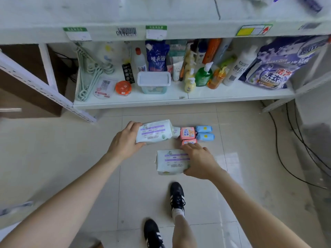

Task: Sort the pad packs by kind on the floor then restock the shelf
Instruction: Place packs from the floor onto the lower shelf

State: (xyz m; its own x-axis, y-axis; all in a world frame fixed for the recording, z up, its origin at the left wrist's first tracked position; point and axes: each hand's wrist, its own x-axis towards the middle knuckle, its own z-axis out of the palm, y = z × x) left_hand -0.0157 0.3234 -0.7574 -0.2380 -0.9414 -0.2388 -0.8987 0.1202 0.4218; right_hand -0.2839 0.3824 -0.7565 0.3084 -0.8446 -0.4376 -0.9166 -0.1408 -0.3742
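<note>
Our left hand (125,140) grips the far white pack (154,131), our right hand (198,160) the near white pack (170,161). We should lay them touching, left of the pink packs (187,133).

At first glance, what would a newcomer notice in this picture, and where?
The left hand grips one large green pack; the right hand grips a second pack nearer the shoes. Small pink packs and blue packs sit paired on the floor beside them, before a crowded shelf.
</note>
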